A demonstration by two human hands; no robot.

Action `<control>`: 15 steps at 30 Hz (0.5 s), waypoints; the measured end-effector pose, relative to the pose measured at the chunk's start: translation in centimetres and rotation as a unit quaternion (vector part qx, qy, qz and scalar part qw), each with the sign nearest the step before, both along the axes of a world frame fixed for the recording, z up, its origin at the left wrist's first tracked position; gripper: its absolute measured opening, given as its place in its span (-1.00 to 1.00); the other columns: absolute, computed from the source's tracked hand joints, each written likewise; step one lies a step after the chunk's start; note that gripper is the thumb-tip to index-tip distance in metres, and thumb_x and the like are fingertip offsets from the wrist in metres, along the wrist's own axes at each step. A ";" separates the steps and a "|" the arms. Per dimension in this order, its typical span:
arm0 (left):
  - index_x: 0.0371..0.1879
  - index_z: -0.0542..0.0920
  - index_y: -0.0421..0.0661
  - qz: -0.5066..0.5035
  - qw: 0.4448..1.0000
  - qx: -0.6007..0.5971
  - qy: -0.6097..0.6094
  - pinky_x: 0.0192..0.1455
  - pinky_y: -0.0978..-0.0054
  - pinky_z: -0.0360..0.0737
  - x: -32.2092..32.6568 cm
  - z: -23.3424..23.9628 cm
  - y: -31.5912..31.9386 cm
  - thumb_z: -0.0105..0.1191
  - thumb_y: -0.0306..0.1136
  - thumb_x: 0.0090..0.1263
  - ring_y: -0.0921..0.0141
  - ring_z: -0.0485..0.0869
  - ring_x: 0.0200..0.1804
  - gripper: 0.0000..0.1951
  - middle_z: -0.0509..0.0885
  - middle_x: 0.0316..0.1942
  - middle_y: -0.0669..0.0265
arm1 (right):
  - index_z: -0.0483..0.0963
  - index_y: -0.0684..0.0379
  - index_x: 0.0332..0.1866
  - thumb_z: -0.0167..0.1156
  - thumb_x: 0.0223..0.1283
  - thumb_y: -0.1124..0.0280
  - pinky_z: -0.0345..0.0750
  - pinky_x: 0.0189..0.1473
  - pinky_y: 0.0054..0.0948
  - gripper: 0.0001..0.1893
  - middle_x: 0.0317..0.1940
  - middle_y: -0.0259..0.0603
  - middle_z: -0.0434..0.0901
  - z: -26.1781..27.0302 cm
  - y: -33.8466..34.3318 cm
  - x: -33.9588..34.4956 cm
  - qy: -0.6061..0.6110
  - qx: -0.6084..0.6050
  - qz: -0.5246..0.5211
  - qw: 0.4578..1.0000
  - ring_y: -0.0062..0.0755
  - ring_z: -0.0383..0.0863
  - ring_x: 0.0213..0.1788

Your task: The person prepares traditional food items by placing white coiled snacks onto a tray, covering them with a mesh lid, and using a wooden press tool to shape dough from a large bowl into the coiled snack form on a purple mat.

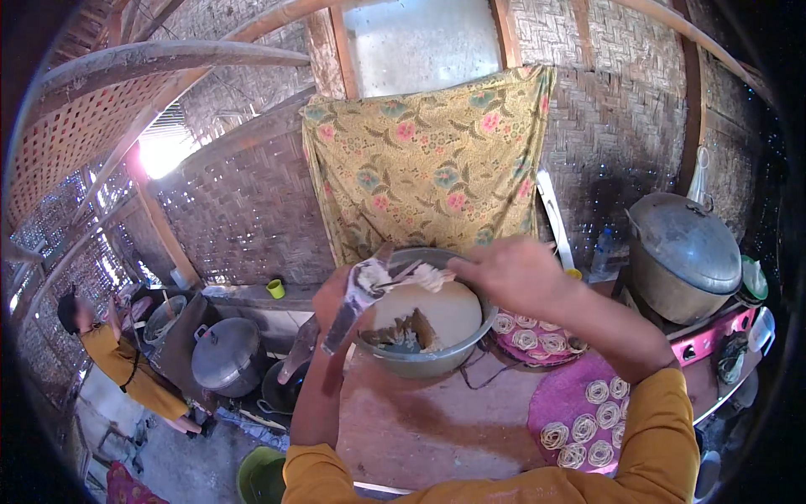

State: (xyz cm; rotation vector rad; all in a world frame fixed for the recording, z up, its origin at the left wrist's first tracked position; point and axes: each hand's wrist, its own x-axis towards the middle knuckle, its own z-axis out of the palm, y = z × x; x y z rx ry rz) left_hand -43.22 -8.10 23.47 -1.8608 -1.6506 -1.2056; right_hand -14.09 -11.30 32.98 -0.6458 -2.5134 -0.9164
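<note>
My left hand (329, 295) is closed around a wooden hand press (352, 301) with long handles, tilted above the basin. Pale dough (374, 277) fills its top. My right hand (513, 269), slightly blurred, grips a thin utensil whose tip carries a clump of dough (431, 278); its exact kind is hard to make out. Below both hands stands a grey metal basin (419, 366) on the table. A smooth mass of pale dough (444, 309) lies inside it, scooped away at the near left side, where the bottom shows.
Coiled noodle nests (584, 428) lie on a pink round mat (546, 400) on the wooden table (415, 435); another laden mat (535, 356) sits behind. A large lidded pot (683, 264) stands right, above a pink stove (711, 340). Another person (129, 359) stands far left near a lidded pot (227, 356).
</note>
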 end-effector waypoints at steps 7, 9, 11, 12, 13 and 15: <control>-0.14 0.55 0.02 0.002 0.994 0.024 0.110 -0.35 0.24 0.56 3.3 1.1 -1.4 0.32 -0.06 -0.04 0.15 0.64 -0.37 -0.52 0.61 -0.39 0.24 | 0.52 -0.04 0.02 0.05 0.07 0.37 0.52 -0.47 -0.36 -0.65 -0.51 -0.36 0.50 -0.1 0.3 -2.4 0.007 0.002 0.021 1.000 -0.39 0.61 -0.44; -0.14 0.55 0.01 -0.008 0.995 0.023 0.098 -0.35 0.25 0.56 3.2 0.9 -1.5 0.33 -0.07 -0.05 0.16 0.64 -0.36 -0.52 0.60 -0.40 0.24 | 0.54 -0.06 -0.01 0.05 0.08 0.37 0.51 -0.47 -0.36 -0.67 -0.52 -0.36 0.50 -0.9 -0.3 -2.5 -0.013 0.000 0.003 1.000 -0.39 0.60 -0.45; -0.14 0.55 -0.02 -0.022 0.997 0.024 0.072 -0.34 0.27 0.56 2.4 0.8 -1.8 0.35 -0.09 -0.06 0.19 0.64 -0.35 -0.51 0.59 -0.40 0.26 | 0.53 0.05 -0.12 0.05 0.10 0.41 0.53 -0.41 -0.34 -0.77 -0.48 -0.31 0.55 -1.4 -1.1 -1.5 0.023 -0.006 0.025 0.999 -0.34 0.64 -0.42; -0.26 0.58 -0.06 -0.016 0.997 0.041 0.055 -0.31 0.28 0.56 0.7 0.1 -1.2 0.36 -0.06 -0.06 0.16 0.64 -0.33 -0.55 0.60 -0.45 0.24 | 0.53 0.05 -0.12 0.05 0.10 0.41 0.53 -0.41 -0.34 -0.77 -0.48 -0.31 0.55 -1.0 -1.7 -0.6 0.023 -0.004 0.031 0.999 -0.34 0.64 -0.42; -0.26 0.58 -0.06 -0.011 0.998 0.042 0.054 -0.31 0.28 0.56 0.2 -0.1 -1.3 0.36 -0.06 -0.06 0.16 0.64 -0.33 -0.55 0.60 -0.45 0.24 | 0.54 0.03 -0.08 0.06 0.10 0.42 0.54 -0.40 -0.32 -0.74 -0.46 -0.27 0.57 -0.6 -1.9 0.6 0.056 -0.049 0.007 0.997 -0.31 0.64 -0.41; -0.25 0.61 -0.07 -0.064 0.993 0.044 -0.085 -0.25 0.32 0.59 -0.6 -0.1 -1.7 0.33 -0.11 0.02 0.20 0.67 -0.31 -0.62 0.66 -0.36 0.23 | 0.55 0.01 -0.03 0.08 0.10 0.42 0.55 -0.39 -0.31 -0.70 -0.44 -0.23 0.60 -1.1 -1.3 1.4 0.086 -0.091 -0.015 0.992 -0.27 0.65 -0.41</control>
